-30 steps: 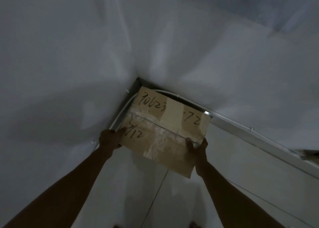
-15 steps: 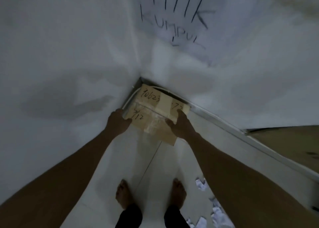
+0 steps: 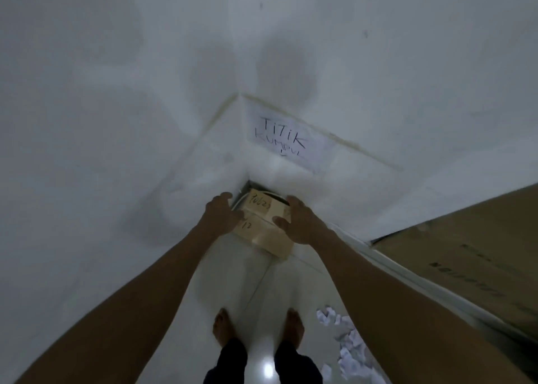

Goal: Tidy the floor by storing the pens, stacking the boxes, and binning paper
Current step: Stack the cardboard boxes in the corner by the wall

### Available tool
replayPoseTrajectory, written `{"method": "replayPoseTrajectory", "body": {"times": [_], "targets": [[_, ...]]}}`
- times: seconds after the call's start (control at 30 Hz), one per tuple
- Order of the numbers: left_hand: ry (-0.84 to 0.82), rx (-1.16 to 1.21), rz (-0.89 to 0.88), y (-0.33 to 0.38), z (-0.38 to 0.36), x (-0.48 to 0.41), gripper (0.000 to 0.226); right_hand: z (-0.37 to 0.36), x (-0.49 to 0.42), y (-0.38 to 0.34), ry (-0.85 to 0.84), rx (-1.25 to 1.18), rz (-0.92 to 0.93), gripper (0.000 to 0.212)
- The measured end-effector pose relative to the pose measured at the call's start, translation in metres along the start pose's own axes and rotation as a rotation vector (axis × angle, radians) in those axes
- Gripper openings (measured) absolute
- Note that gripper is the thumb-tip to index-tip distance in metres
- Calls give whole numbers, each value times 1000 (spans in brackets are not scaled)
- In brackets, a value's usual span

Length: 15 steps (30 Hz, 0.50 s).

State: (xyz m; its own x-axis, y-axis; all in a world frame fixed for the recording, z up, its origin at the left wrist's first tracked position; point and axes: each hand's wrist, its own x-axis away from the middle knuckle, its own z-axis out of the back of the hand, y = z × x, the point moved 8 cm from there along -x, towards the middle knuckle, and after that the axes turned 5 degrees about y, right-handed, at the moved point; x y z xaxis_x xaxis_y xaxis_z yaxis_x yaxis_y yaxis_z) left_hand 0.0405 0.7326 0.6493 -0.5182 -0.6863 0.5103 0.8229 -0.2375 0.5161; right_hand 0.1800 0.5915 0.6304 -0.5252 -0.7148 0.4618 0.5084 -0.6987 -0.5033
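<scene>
I judge the box-stacking step is in hand: one taped cardboard box [image 3: 263, 233] sits in the floor corner directly below the wall sign [image 3: 283, 139]. My left hand [image 3: 222, 213] and right hand [image 3: 297, 220] lie spread over its two sides, fingers fairly straight, clamping nothing that I can make out. Next I'd square it into the corner and let go.

Count: one box, and whether another lies beneath is hidden; one big carton [image 3: 465, 247] right of the sign; one heap of paper scraps [image 3: 349, 348] well back from the sign; no pens visible.
</scene>
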Motion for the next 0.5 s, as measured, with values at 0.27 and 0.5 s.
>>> {"method": "replayPoseTrajectory", "body": {"times": [0.27, 0.5], "targets": [[68, -70, -91, 25, 52, 67, 69, 56, 53, -50, 43, 13, 104, 75], [144, -57, -79, 14, 73, 93, 67, 74, 66, -74, 53, 76, 172, 77]]}}
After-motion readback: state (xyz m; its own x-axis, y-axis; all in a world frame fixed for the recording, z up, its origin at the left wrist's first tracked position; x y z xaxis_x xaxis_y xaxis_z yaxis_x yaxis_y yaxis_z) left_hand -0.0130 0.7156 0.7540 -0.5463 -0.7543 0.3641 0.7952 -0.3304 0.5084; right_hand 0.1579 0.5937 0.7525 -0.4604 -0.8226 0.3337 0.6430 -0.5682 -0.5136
